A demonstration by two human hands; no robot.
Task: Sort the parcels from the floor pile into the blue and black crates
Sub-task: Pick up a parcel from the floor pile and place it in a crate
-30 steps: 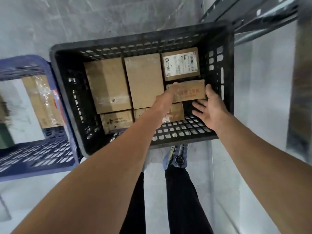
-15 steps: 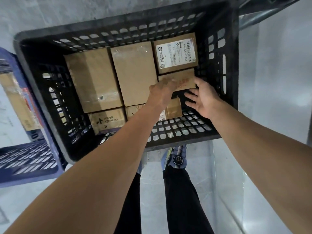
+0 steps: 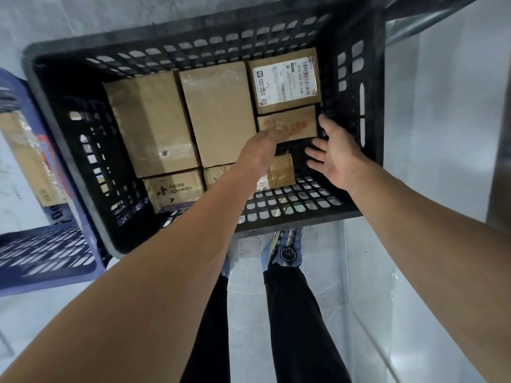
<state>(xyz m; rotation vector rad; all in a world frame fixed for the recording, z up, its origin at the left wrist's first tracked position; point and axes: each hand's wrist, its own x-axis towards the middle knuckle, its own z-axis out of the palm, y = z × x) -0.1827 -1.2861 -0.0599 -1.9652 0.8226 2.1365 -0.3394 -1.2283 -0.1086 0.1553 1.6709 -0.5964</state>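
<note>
Cardboard parcel (image 3: 293,121) lies between left hand (image 3: 260,153) and splayed right hand (image 3: 336,157).

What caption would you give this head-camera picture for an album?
Left hand touches a red-printed parcel in the black crate; right hand open beside it.

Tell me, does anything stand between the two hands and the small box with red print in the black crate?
Nothing visible does. The left hand reaches the red-printed box at its near left corner, and the right hand is open just beside its right edge, inside the black crate.
</note>
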